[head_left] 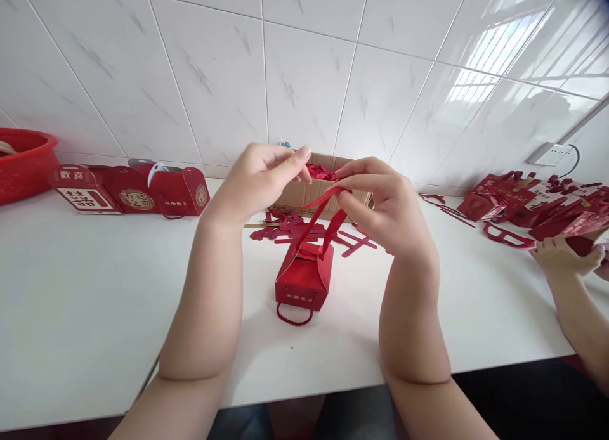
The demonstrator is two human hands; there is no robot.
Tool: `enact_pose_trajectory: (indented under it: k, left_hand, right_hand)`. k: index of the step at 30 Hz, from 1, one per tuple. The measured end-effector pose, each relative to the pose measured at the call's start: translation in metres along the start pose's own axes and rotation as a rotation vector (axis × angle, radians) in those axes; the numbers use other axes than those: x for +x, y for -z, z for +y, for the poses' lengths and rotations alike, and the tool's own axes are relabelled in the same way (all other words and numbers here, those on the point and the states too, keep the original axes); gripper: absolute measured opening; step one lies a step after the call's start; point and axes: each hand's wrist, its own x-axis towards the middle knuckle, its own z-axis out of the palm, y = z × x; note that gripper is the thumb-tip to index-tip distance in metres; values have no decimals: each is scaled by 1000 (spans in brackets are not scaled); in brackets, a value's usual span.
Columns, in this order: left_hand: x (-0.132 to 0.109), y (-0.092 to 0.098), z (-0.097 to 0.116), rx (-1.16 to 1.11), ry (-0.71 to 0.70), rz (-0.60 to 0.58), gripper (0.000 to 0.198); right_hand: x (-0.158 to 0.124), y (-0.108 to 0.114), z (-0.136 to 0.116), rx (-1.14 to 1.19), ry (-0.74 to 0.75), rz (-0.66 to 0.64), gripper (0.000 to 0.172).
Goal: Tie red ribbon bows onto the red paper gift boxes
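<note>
A small red gift box (303, 281) stands on the table between my forearms, with gold characters and a twisted cord handle (295, 321) at its front. A red ribbon (337, 224) rises from the top of the box in two strands. My right hand (380, 202) pinches the ribbon above the box between thumb and fingers; one loose end points left. My left hand (266, 183) is raised to the left of the ribbon, apart from it. Its fingers are loosely bent with the thumb away from them, and nothing shows in its grasp.
Behind my hands stands a cardboard box (297, 196) of red pieces, with loose red strips (290, 231) before it. Decorated red boxes (133, 193) and a red basin (26, 164) are at left. At right, a co-worker's hand (564, 256) is near several red boxes (528, 202).
</note>
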Motion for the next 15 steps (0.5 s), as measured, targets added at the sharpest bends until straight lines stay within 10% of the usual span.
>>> enact_pose_trajectory:
  k: [8,15]
  left_hand:
    - [2,-20,-3,-176,113,-370,53]
    - [-2,-40,0,-403,155,-160,35]
  right_hand:
    - [2,-3,1,22,204,-89,22]
    - [-2,-1,5,79,194,-103,22]
